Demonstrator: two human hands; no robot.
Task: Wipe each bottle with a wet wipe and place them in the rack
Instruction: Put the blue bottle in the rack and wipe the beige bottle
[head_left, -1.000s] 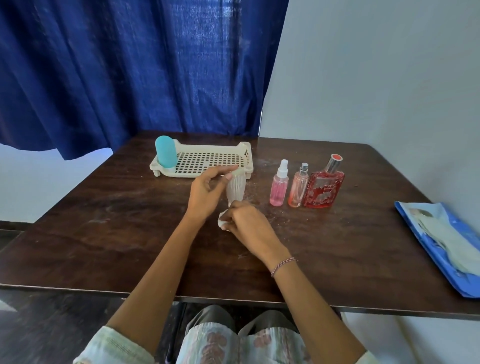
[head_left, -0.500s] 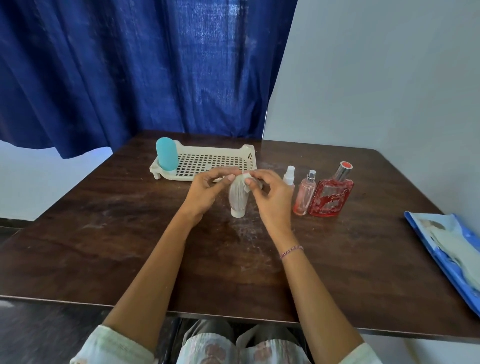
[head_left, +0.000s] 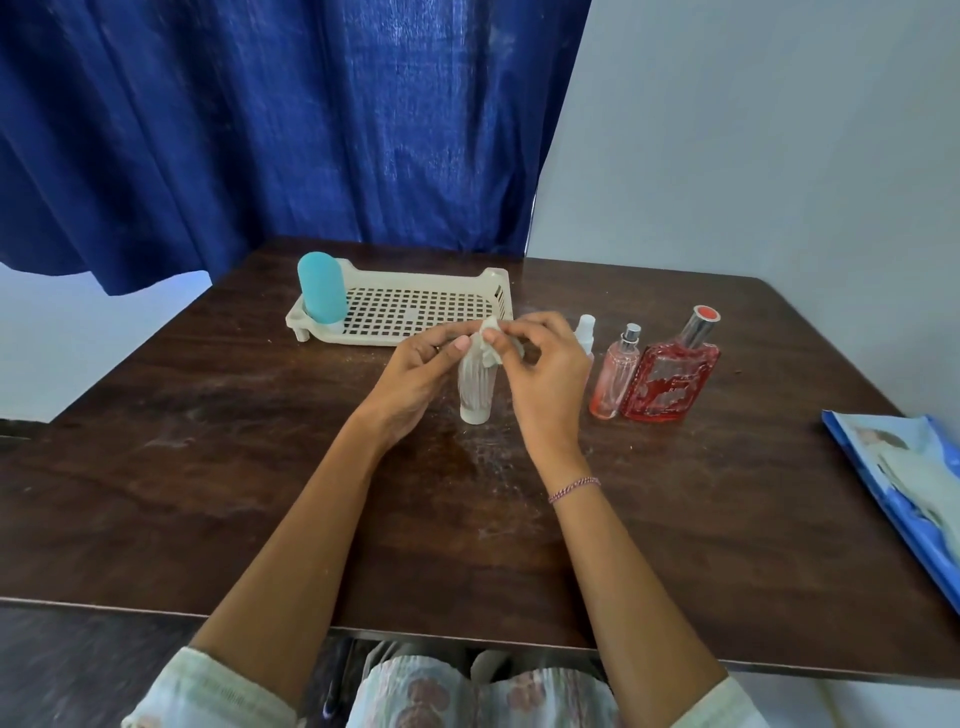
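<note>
Single head-worn view, aimed forward and down — table (head_left: 208, 467) taken in closely, rack (head_left: 500, 299) caught at 11 o'clock.

Dark wooden table (head_left: 208, 493), top scuffed, with pale streaks near the middle. Deep blue curtain (head_left: 260, 130) hung behind the far edge. Plain grey wall (head_left: 753, 130) stood to the right. Blue packet (head_left: 904, 483) lay flat at the table's right edge.

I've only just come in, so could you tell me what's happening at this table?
The person's left hand holds a clear ribbed bottle upright on the table while the right hand pinches a wet wipe against its top. A teal bottle stands in the rack; a pink spray bottle, a pink perfume bottle and a red perfume bottle wait alongside.
</note>
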